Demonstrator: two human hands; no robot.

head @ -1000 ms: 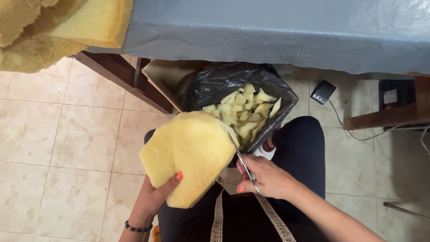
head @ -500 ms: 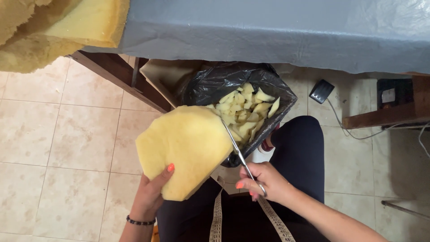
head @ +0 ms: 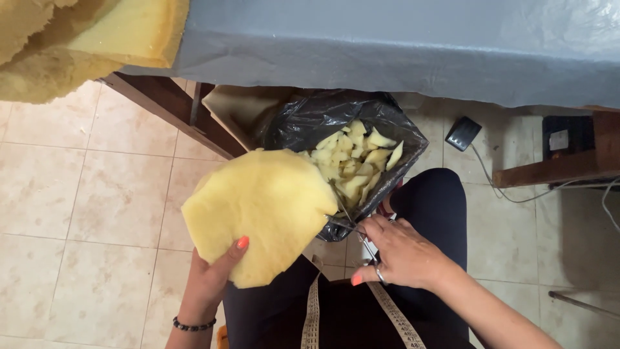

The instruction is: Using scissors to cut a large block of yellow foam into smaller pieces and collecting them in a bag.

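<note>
One yellow foam sheet (head: 261,216) is pinched from below by the left hand (head: 210,284), thumb on top, fingers hidden underneath. The right hand (head: 400,253) has its fingers curled through one pair of scissors (head: 352,223), blades at the sheet's right edge. Beyond, one black-lined bin (head: 310,119) holds many foam offcuts (head: 355,158). A grey-covered bench (head: 400,45) overhangs it; tiled floor (head: 84,194) lies open leftward. One measuring tape (head: 313,313) drapes the lap.

Bare tiled floor (head: 84,194) lies open leftward; the scrap-filled bag (head: 381,129) and table edge (head: 400,64) block ahead.
</note>
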